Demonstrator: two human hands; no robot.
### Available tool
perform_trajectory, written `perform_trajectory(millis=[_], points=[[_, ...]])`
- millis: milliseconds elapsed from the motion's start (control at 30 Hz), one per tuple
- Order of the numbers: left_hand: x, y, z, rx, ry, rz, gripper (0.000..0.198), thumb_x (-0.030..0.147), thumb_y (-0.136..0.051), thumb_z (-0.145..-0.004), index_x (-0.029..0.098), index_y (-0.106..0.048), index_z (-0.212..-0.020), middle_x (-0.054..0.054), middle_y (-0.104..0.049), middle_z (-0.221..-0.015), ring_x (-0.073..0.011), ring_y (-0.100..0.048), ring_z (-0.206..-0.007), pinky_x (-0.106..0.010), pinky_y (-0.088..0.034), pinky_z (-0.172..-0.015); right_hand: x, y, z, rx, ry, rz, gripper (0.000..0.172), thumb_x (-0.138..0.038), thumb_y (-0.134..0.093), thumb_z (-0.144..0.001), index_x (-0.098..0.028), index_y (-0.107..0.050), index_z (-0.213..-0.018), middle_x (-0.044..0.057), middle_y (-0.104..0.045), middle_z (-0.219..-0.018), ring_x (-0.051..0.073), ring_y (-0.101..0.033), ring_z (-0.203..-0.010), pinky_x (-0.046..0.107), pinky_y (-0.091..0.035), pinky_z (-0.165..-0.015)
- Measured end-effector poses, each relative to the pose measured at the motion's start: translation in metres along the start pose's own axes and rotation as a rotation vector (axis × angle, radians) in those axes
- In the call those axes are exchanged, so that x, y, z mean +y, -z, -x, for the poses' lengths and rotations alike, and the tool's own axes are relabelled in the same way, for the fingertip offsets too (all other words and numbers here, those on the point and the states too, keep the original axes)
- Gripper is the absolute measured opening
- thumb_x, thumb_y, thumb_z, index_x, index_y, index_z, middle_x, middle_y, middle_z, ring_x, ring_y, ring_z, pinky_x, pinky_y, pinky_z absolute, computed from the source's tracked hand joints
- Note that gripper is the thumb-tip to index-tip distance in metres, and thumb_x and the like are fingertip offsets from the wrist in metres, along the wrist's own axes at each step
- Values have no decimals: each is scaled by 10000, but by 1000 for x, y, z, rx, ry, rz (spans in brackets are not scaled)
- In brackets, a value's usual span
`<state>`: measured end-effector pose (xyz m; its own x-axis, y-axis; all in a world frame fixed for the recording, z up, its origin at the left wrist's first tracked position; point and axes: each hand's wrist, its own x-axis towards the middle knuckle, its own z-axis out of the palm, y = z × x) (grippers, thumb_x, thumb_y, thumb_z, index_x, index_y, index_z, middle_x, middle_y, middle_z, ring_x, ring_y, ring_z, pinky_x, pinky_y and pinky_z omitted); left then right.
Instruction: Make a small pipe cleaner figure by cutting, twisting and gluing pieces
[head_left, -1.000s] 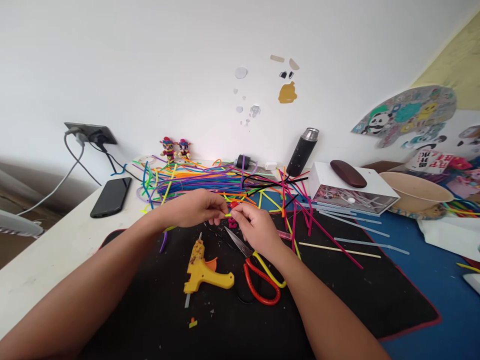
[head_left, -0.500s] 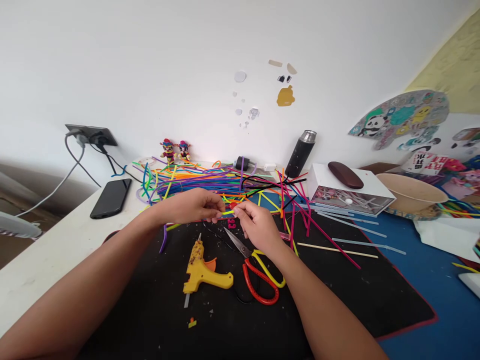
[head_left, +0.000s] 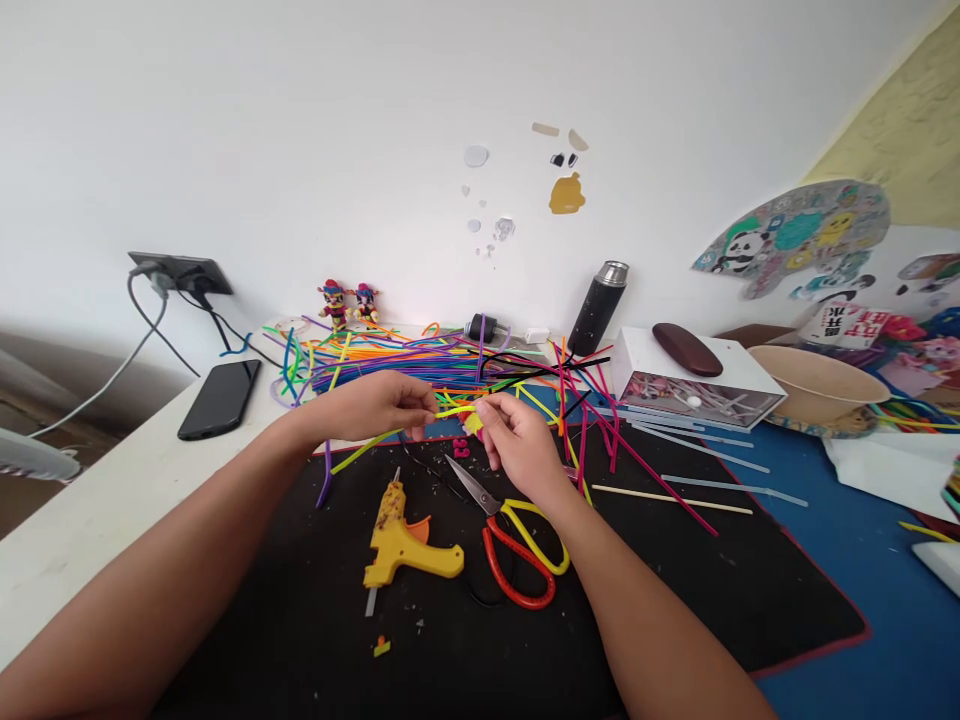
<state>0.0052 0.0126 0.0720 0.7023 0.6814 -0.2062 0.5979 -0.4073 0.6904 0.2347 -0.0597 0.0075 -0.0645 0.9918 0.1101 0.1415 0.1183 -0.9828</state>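
My left hand [head_left: 401, 405] is closed, its thumb and fingertips pinching a yellow pipe cleaner [head_left: 453, 410]. This strip runs across to my right hand [head_left: 519, 440], also closed. Its fingers grip a small red and yellow piece [head_left: 472, 424], partly hidden by the fingertips, which resembles the pipe-cleaner figures by the wall. Just below lies a small dark pink curled piece [head_left: 461, 448]. Scissors [head_left: 491, 510] with one red and one yellow handle lie open under my right hand. To their left rests a yellow glue gun [head_left: 405, 545], nozzle pointing away from me.
Many coloured pipe cleaners [head_left: 405, 366] are heaped behind my hands. Two small figures [head_left: 334, 305] stand by the wall. A black flask [head_left: 598, 310], a white box [head_left: 697, 375] and a tan bowl [head_left: 817, 385] are to the right. A phone [head_left: 220, 398] lies left on the table.
My left hand has drawn slightly left, so more of the yellow pipe cleaner shows between the hands. The piece in my right hand has turned, showing more yellow.
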Motion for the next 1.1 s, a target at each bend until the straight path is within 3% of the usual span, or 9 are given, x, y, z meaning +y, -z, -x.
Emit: perform_trajectory(millis=[467, 567, 800, 933, 1100], points=[[-2, -3, 0, -51, -15, -25, 219, 417, -590, -933, 223, -691, -923, 1, -786, -832, -188, -734, -805, -245, -517, -740, 1, -2, 0, -15, -7, 65, 308, -510, -599, -984, -225, -641, -873, -76, -515, -527, 116, -479, -405, 244, -392, -460], [-5, 0, -2, 16, 2, -18, 244, 451, -606, -925, 221, -685, -918, 2, -790, -821, -192, -736, -797, -257, -535, -749, 2, 0, -1, 6, 7, 34, 309, -503, -593, -993, -216, -654, -897, -68, -531, -546, 113, -485, -409, 241, -387, -453], [-16, 13, -4, 322, -73, 254, 395, 565, -683, -917, 174, -658, -867, -41, -769, -780, -162, -678, -706, -285, -542, -734, -9, 20, -5, 157, 67, -13, 408, -593, -593, -976, -195, -675, -935, -71, -487, -520, 115, -464, -403, 250, -369, -433], [-18, 11, -5, 311, -66, 317, 425, 595, -733, -892, 173, -686, -887, -45, -770, -778, -156, -657, -667, -278, -519, -681, -4, 28, -8, 160, 76, 110, 413, -608, -624, -960, -203, -677, -895, -64, -502, -537, 113, -454, -418, 255, -352, -446], [-15, 7, -5, 264, -92, 342, 408, 589, -717, -914, 182, -702, -897, -45, -771, -784, -158, -647, -667, -277, -482, -662, 7, 23, -14, 178, 60, 85, 495, -687, -628, -925, -201, -670, -839, -62, -480, -510, 116, -435, -409, 257, -352, -441]])
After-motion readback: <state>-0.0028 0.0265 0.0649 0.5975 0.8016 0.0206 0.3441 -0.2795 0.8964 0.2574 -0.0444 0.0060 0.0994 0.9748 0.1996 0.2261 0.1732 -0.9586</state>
